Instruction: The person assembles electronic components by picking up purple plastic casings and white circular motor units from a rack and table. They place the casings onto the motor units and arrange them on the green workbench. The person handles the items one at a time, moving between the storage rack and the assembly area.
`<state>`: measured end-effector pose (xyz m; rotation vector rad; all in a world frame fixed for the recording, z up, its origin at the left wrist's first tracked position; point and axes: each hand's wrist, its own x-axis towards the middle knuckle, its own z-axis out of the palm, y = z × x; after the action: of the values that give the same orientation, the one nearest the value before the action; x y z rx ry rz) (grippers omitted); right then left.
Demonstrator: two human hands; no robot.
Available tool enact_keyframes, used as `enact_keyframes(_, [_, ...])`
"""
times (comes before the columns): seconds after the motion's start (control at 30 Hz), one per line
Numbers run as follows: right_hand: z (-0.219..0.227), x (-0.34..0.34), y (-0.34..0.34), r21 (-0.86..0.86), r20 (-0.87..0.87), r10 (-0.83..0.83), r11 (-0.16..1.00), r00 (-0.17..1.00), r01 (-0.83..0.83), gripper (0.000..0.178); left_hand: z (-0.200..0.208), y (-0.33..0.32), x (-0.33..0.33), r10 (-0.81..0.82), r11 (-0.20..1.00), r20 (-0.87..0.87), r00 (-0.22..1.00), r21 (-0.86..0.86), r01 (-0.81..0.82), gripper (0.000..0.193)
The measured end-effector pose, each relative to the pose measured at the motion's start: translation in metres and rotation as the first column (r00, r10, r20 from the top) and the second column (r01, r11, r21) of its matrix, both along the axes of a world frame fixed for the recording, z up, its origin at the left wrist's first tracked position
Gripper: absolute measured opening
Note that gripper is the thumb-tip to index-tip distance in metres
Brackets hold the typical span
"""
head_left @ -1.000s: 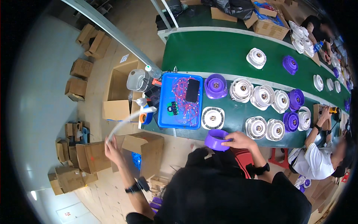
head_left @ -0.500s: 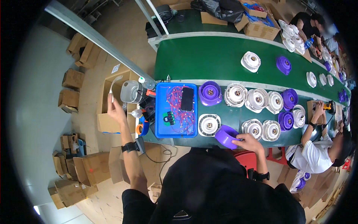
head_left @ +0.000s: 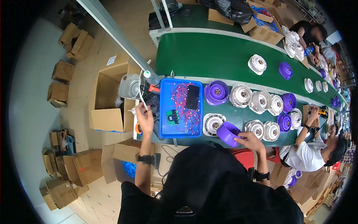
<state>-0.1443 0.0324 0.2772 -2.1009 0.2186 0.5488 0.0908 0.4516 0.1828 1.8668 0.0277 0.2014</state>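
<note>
My left hand (head_left: 145,119) pinches the lower end of a thin, curved white strip (head_left: 140,89), which rises past a pale plastic basket. In my right hand (head_left: 251,142) is a purple round plastic housing (head_left: 226,133), gripped by its right rim and tilted at the front of the bench. Just behind it a white round fan-like unit (head_left: 213,124) lies on the green surface. Between my hands sits a blue tray (head_left: 162,128) with red wires (head_left: 179,95), a black flat device (head_left: 193,96) and a small green circuit board (head_left: 172,117).
Rows of white and purple round units (head_left: 255,129) stand to the right. A metal post (head_left: 115,35) slants behind my left hand. The basket (head_left: 129,86), a clear bottle (head_left: 152,78) and a cardboard box (head_left: 106,119) are at left. A co-worker (head_left: 304,153) sits at right.
My left hand has come right and slightly down, toward the tray, carrying the white strip. The purple housing stays in my right hand. The whole view has shifted somewhat.
</note>
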Motion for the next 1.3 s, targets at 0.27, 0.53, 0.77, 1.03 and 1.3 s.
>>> enact_keyframes(0.27, [-0.005, -0.008, 0.012, -0.045, 0.034, -0.057, 0.997, 0.998, 0.059, 0.033, -0.006, 0.005, 0.007, 0.023, 0.980, 0.092, 0.996, 0.196, -0.040, 0.014])
enact_keyframes(0.53, [-0.008, -0.007, 0.018, -0.050, 0.054, -0.098, 0.994, 0.994, 0.100, 0.033, 0.033, -0.013, 0.004, -0.064, 0.958, 0.023, 0.998, -0.279, 0.068, 0.008])
enact_keyframes(0.77, [0.005, -0.002, 0.005, -0.043, 0.113, -0.093, 0.994, 0.989, 0.098, 0.033, -0.021, -0.012, -0.016, -0.286, 0.896, -0.331, 0.899, -0.426, 0.128, 0.012])
enact_keyframes(1.03, [0.006, -0.014, -0.049, -0.110, 0.283, -0.058, 0.990, 0.957, 0.092, 0.038, -0.007, 0.003, -0.034, -0.227, 0.973, -0.754, 0.617, -0.152, 0.173, 0.025])
enact_keyframes(1.3, [0.021, 0.037, -0.100, 0.215, 0.564, -0.230, 0.968, 0.793, 0.128, 0.032, 0.139, -0.162, -0.025, -0.634, 0.759, -0.397, 0.664, -0.152, 0.633, 0.020])
